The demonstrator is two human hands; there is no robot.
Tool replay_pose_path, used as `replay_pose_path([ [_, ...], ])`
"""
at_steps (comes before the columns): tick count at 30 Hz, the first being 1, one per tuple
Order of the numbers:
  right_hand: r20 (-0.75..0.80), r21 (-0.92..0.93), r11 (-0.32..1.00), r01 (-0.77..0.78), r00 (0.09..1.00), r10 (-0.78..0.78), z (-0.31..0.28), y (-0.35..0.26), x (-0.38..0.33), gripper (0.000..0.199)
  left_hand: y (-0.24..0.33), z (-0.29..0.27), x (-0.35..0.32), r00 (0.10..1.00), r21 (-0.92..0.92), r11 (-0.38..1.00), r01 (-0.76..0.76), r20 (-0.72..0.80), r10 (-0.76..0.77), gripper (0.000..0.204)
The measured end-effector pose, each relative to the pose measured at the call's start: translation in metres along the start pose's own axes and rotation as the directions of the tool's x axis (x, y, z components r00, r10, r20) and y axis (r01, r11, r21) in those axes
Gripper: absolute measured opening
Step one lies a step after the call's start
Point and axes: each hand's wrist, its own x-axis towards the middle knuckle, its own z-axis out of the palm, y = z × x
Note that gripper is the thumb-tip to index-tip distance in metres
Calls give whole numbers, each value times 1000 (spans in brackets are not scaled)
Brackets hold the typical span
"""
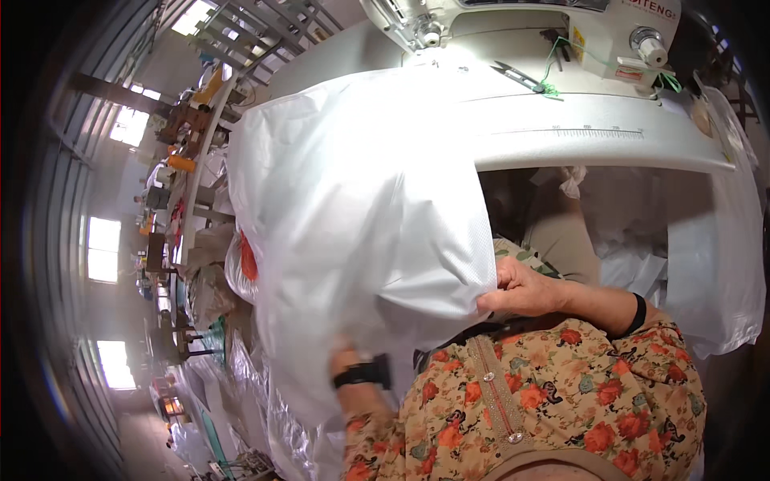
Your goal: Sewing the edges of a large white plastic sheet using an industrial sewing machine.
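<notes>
A large sheet of white, slightly shiny material [361, 200] hangs from the sewing machine's [433, 40] bed down toward my lap, with its far end lying beneath the needle area. At the sheet's lower right edge, my right hand [523, 289] is closed, pinching the material between thumb and fingers. My left hand [345, 357] is over the lower part of the sheet, with a black band on the wrist. Motion smears its fingers, so its grip cannot be made out.
Thread snips [517, 76] with green thread lie on the machine table [577, 120], near a printed ruler scale. More white material [714, 264] hangs at the right. Clear plastic [249, 377] and a cluttered workbench [192, 200] are at the left.
</notes>
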Motion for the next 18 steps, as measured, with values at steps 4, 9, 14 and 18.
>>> replay_pose_path([
  [4, 7, -96, 994, 46, 999, -46, -11, -12, 6, 26, -9, 0, 12, 994, -85, 996, -19, 105, 28, 43],
  [9, -33, -3, 998, 57, 998, -57, -6, 4, 14, 27, -22, -3, 19, 959, -165, 986, -15, 276, 61, 44],
  [14, 53, 9, 1000, 27, 998, -28, -5, 10, 5, 25, -22, -18, 30, 910, -197, 980, -43, 396, 119, 46],
  [18, 63, -11, 1000, -26, 998, 27, -5, -5, 2, 24, -17, -37, 32, 887, -246, 968, -51, 434, 157, 47],
])
